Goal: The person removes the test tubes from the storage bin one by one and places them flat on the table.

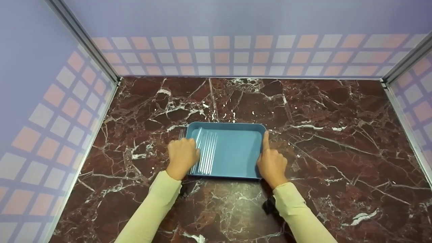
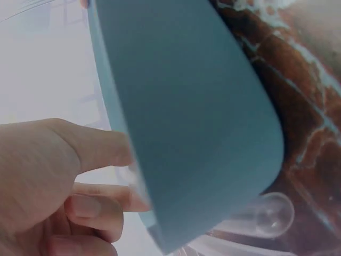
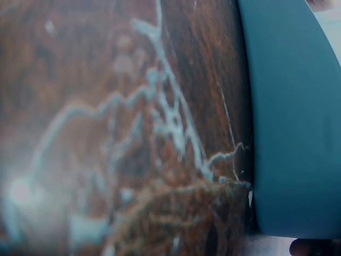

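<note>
The left hand (image 1: 183, 156), curled over the left end of the blue tray (image 1: 238, 152), appears to pinch a clear tube (image 1: 200, 133) between thumb and forefinger; the left wrist view shows their tips at the rim with something glassy between them. The right hand (image 1: 272, 163) grips the tray's right side, its forefinger straight along the rim. The tray sits on the dark marbled bench (image 1: 337, 152), between both hands, with a row of clear tubes (image 1: 208, 155) lying side by side in its left part. More clear tubing (image 2: 272, 216) lies on the bench just beside the tray's left end.
</note>
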`<state>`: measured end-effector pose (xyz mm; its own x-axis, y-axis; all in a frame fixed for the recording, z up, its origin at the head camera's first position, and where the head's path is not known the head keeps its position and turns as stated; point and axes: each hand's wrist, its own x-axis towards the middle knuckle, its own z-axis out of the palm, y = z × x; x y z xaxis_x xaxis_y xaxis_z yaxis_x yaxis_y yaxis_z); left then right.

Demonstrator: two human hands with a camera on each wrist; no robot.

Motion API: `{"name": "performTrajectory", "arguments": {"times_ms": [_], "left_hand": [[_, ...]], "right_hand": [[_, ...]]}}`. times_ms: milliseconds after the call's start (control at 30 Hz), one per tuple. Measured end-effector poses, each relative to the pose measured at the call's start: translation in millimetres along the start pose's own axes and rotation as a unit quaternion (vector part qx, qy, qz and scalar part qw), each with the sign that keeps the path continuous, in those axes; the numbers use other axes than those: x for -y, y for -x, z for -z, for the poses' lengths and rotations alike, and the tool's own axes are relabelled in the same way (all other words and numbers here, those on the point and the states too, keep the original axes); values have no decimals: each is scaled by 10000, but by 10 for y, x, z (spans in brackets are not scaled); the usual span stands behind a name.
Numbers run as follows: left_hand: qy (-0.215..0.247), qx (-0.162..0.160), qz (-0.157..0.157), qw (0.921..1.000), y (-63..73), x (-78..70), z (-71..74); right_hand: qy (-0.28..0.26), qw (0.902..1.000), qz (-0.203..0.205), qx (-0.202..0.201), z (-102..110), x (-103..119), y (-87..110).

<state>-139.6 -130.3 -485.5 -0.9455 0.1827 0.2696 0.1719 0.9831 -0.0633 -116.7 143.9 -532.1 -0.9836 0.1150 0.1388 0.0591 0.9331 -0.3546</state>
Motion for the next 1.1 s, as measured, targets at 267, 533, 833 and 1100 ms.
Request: {"name": "performTrajectory", "arguments": {"times_ms": [267, 533, 833, 1100], "left_hand": [[62, -108, 60, 9999, -15, 40, 85], [173, -204, 230, 9994, -25, 104, 126], [220, -377, 393, 9983, -28, 200, 153], [518, -258, 452, 9973, -32, 312, 166]], "right_hand": [[32, 10000, 57, -52, 12, 6, -16], [78, 9999, 88, -32, 19, 4, -12], [26, 9999, 91, -71, 16, 5, -6], [36, 9997, 152, -166, 6, -5, 4]]}}
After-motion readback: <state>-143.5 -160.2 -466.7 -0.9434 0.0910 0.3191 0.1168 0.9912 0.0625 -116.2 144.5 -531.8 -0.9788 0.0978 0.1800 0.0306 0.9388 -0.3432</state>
